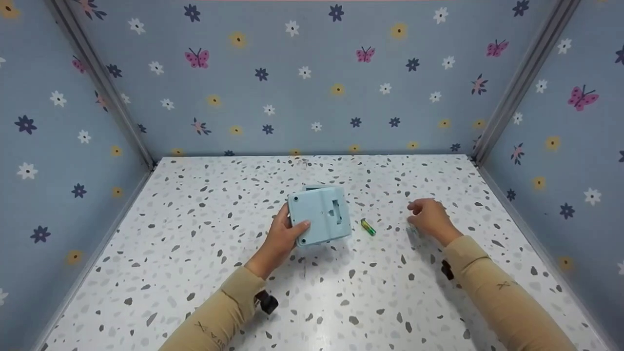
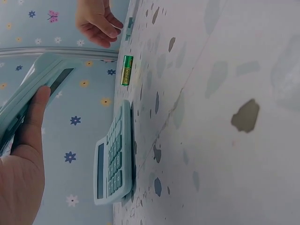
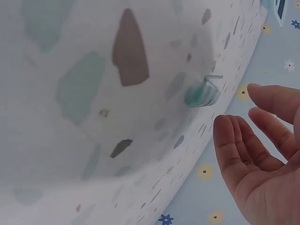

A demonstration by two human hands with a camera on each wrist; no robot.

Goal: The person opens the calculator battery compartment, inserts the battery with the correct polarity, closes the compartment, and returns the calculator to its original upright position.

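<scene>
My left hand (image 1: 279,238) grips a light-blue calculator (image 1: 314,222) above the table, its thumb on the back. The back faces up, and an uncovered battery slot (image 1: 337,212) shows in it. A second light-blue calculator (image 2: 112,159) lies on the table beneath, keys up, mostly hidden in the head view. To the right of the held calculator lies a green battery (image 1: 368,227). My right hand (image 1: 431,219) hovers with loosely bent fingers, holding nothing. Close by it on the table is a small light-blue plastic piece (image 3: 204,93), apart from the fingers and likely a battery cover.
The white speckled table (image 1: 195,273) meets blue flowered panels (image 1: 312,97) at the back and both sides. Grey metal posts (image 1: 105,83) stand in the back corners. A dark wrist camera (image 1: 267,302) hangs under the left sleeve.
</scene>
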